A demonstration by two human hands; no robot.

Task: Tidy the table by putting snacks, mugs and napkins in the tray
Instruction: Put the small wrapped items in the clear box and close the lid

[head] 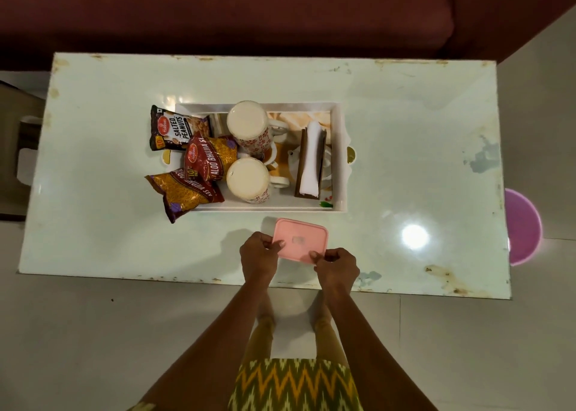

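A white tray [339,161] stands in the middle of the table. Inside it are two patterned mugs, one at the back [247,124] and one at the front [247,178], and a wooden napkin holder [311,161] with white napkins. A salted peanuts packet [174,128] and two aloo bhujia packets [212,156] [184,194] lie over the tray's left end. A pink-lidded box [300,239] sits near the table's front edge. My left hand [260,254] grips its left side and my right hand [336,267] grips its front right corner.
The white table [420,148] has chipped edges. A dark red sofa [249,11] runs along its far side. A pink bowl-like thing [523,226] sits on the floor past the table's right edge. My legs stand against the table's near edge.
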